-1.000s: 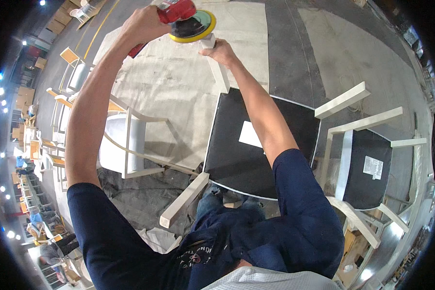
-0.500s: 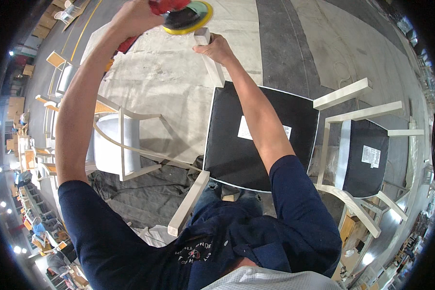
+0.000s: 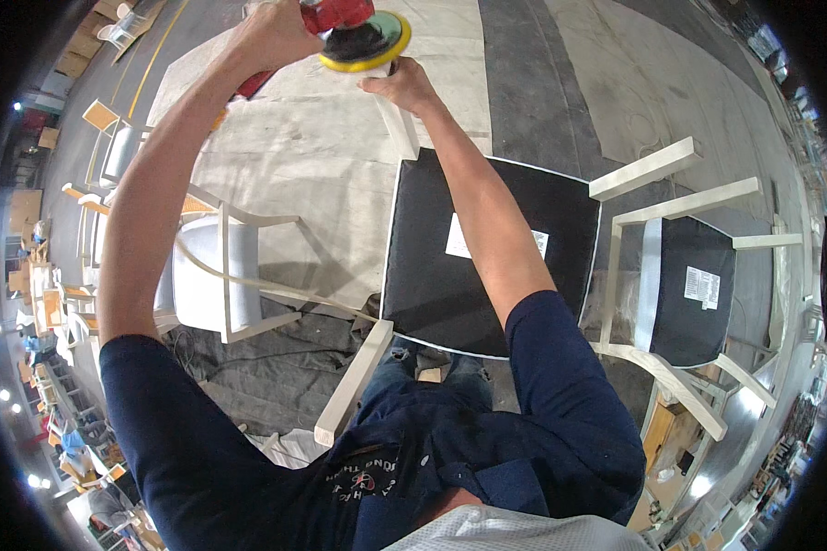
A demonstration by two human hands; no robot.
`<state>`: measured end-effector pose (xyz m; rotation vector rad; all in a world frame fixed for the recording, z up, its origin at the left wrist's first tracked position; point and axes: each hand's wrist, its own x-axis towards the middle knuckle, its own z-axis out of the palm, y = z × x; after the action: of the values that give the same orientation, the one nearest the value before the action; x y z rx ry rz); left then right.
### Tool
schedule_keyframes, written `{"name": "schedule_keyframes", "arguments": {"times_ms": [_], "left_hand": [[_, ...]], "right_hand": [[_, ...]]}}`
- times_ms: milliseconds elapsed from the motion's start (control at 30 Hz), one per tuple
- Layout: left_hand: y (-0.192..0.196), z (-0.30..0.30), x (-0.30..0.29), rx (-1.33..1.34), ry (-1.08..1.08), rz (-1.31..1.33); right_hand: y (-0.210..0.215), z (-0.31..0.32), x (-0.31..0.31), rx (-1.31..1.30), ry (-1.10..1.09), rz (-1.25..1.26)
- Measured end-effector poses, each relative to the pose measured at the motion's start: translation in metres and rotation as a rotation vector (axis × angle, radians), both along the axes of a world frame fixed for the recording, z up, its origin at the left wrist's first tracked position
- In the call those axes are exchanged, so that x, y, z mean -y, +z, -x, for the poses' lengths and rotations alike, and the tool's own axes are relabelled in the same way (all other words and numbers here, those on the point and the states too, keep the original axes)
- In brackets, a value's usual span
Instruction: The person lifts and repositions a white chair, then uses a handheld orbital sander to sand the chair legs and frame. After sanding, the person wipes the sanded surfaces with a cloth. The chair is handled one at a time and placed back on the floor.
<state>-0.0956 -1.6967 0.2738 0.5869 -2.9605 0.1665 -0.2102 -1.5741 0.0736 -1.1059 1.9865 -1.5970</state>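
My left hand (image 3: pixel 280 39) is wrapped round a red sander (image 3: pixel 338 14) at the top of the view. Its round disc, yellow at the rim, lies over the end of a pale wooden chair leg (image 3: pixel 398 129); whether they touch I cannot tell. Just below the disc, my right hand (image 3: pixel 404 86) grips that same leg near its end. The leg belongs to an upturned chair (image 3: pixel 432 289) with a black seat underside and white labels, which stands in front of my body. Two more of its legs stick up, one near me at the left and one at the far right.
Another upturned chair (image 3: pixel 668 321) stands close on the right. To the left is an upright chair with a light padded seat (image 3: pixel 239 285), with more chairs behind it. A pale hose (image 3: pixel 276 288) runs across toward the near leg. Dark cloth (image 3: pixel 276 381) covers the floor at the left.
The sander has shifted slightly right and down, and its disc now covers the leg's end, which showed before. My right hand stays on the leg. The whole view has shifted slightly.
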Motion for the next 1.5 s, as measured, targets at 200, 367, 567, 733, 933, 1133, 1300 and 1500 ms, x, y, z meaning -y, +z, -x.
{"name": "schedule_keyframes", "arguments": {"times_ms": [200, 367, 567, 733, 933, 1133, 1300, 1500], "left_hand": [[0.028, -0.008, -0.015, -0.182, 0.177, 0.068], [0.069, -0.01, -0.11, 0.003, 0.413, -0.195], [0.005, -0.024, -0.017, -0.091, 0.02, 0.175], [0.004, -0.005, -0.003, -0.07, 0.064, 0.147], [0.009, -0.011, 0.005, -0.158, 0.054, 0.145], [-0.002, -0.014, -0.007, -0.071, 0.094, 0.117], [0.011, -0.018, -0.001, -0.154, 0.223, 0.178], [0.057, 0.009, -0.075, -0.286, 0.026, -0.018]], "right_hand": [[0.0, -0.001, 0.005, -0.02, -0.019, -0.022], [-0.011, 0.011, -0.003, -0.062, -0.043, -0.058], [-0.006, -0.001, 0.005, 0.041, -0.011, -0.027], [0.005, -0.008, -0.002, 0.017, -0.037, -0.076], [0.006, -0.005, -0.004, 0.021, -0.026, -0.063], [0.001, -0.003, -0.002, 0.006, -0.023, -0.064], [0.004, -0.006, -0.002, 0.018, -0.024, -0.073], [-0.042, 0.016, -0.101, 0.012, 0.019, -0.089]]}}
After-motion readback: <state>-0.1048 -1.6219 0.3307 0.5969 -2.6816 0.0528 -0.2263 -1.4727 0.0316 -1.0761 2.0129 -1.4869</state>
